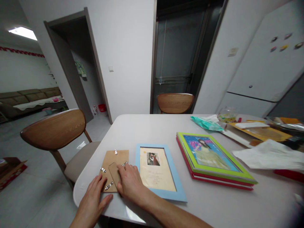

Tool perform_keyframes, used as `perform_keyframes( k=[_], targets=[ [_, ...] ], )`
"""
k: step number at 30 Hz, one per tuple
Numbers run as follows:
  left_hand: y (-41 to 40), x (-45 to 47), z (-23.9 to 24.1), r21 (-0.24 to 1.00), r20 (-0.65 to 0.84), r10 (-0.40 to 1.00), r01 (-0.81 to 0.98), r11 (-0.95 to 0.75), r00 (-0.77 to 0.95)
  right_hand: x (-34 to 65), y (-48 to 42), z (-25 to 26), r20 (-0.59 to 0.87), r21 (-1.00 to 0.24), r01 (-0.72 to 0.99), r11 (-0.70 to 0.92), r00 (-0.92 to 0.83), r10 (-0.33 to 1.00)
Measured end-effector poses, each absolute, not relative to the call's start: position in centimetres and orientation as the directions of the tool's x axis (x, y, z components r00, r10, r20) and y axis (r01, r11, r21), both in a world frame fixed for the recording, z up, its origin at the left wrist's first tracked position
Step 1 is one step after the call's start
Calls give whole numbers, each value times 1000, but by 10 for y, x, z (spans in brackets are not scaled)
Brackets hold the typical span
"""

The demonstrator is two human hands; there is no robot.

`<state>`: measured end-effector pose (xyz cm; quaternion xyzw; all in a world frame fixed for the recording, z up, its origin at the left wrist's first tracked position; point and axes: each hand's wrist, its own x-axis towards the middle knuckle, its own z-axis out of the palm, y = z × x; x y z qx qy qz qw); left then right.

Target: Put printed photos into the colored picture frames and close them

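Observation:
A brown frame backing board [122, 154] lies on the white table with several metal clips and a stand leg [114, 172] on its upper side. At its left edge rests my left hand [92, 198], fingers stretched out and thumb apart near the front edge. My right hand [130, 182] lies over the board's right part, fingers bent, thumb and forefinger apart beside the stand leg; a metal clip [125, 163] shows at its fingertips. Right of it, partly behind my wrist, is a light blue picture frame [174, 180] holding a cream printed sheet with a small photo.
A green picture frame [190, 158] is stacked on a red one [197, 177] at the right. Beyond lie a teal packet [206, 123], a glass bowl [226, 114], yellow envelopes [266, 131] and white paper [268, 154]. Wooden chairs stand left [57, 128] and behind [175, 103] the table [142, 126].

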<state>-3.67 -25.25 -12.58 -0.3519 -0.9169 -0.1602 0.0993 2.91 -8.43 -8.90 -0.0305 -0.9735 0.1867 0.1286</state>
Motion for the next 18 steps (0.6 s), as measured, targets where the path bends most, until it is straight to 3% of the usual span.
perform_keyframes(
  k=[7,12,18],
  targets=[
    [-257,-40,-135,200,356,618,703,682,-701,27,-89,-96,242,-506,0,862,-960,142],
    [-262,-42,-130,138,489,628,765,630,-605,31,-84,-81,293,-640,-78,764,-944,150],
    [-230,-26,-86,90,621,626,836,541,-472,58,-50,-31,415,-616,-161,771,-899,144]
  ],
)
